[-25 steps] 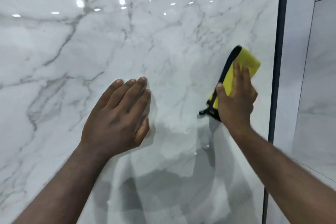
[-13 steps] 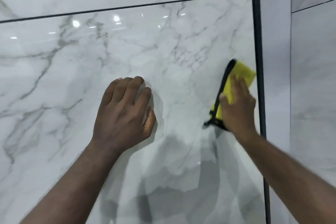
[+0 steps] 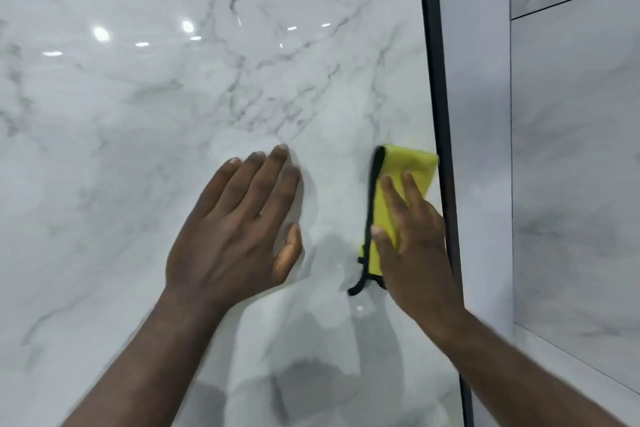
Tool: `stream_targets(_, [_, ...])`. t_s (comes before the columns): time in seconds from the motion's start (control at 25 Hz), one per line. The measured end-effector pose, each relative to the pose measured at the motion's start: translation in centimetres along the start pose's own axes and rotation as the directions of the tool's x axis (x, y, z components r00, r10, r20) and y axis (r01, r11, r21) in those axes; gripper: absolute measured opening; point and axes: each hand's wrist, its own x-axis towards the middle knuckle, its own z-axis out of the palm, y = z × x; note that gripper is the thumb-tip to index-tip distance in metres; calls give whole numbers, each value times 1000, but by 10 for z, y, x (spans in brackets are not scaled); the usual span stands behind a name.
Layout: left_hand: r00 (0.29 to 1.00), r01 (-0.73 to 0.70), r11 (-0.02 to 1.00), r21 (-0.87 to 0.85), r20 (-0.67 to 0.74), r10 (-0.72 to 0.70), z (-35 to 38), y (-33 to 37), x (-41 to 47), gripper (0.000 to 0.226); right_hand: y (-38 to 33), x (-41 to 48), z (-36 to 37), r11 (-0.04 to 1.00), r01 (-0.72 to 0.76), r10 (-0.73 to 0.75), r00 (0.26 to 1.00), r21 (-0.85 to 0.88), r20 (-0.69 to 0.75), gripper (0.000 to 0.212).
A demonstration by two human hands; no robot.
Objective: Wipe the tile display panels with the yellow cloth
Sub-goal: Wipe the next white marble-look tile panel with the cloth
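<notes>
- Left hand: fingers straight, close together, flat on the marble tile panel.
- Right hand: fingers extended, slightly spread, pressing the yellow cloth against the panel; cloth protrudes above the fingertips.

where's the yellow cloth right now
In the head view the yellow cloth is right of centre, pressed on the marble panel under the right hand, its right edge at the black trim strip; the left hand rests flat to its left.

The scene is brightly lit. Lamps are mirrored as glare spots upper left on the glossy marble panel. A shadow is cast right of the left hand. The right hand and yellow cloth are slightly blurred; the black strip is bowed.
</notes>
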Motion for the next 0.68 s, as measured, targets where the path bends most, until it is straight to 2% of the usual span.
stream_targets(0.08, [1000, 4, 999, 32, 6, -4, 0, -1, 1, 62, -16, 40, -4, 973, 230, -230, 973, -10, -25, 63])
stream_targets(0.12, [1000, 7, 999, 47, 9, -8, 0, -1, 1, 62, -19, 68, -8, 955, 288, -291, 955, -68, -49, 64])
stream_targets(0.16, [1000, 7, 998, 57, 13, -8, 0, -1, 1, 62, -14, 98, -14, 954, 274, -284, 955, -122, -81, 65])
stream_targets(0.24, [1000, 7, 998, 63, 20, -8, 1, 1, 0, 62, 16, 140, -28, 981, 133, -160, 969, -144, -189, 67])
stream_targets(0.32, [1000, 2, 998, 70, 21, -4, 2, 0, -1, 62, 37, 120, -23, 997, -24, 6, 970, -69, -242, 67])
stream_targets(0.4, [1000, 2, 996, 89, 15, -3, 3, 0, -3, 62, 33, 55, -2, 994, -104, 96, 977, -29, -192, 66])
stream_targets(0.48, [1000, 5, 994, 106, 5, -6, 2, 0, -3, 62, 9, 5, 13, 999, -54, 53, 996, -9, -71, 66])
stream_targets(0.56, [1000, -4, 995, 102, 12, 2, 1, 1, -2, 61, -9, 14, 10, 996, 89, -89, 996, 15, -23, 66])
stream_targets(0.64, [1000, -3, 993, 116, 17, 1, 0, 1, -2, 62, -5, 52, 2, 991, 132, -132, 989, -6, -67, 67])
stream_targets(0.68, [1000, -1, 992, 124, 16, -1, 0, 1, -3, 62, 10, 66, -1, 996, 84, -85, 988, -12, -129, 67])
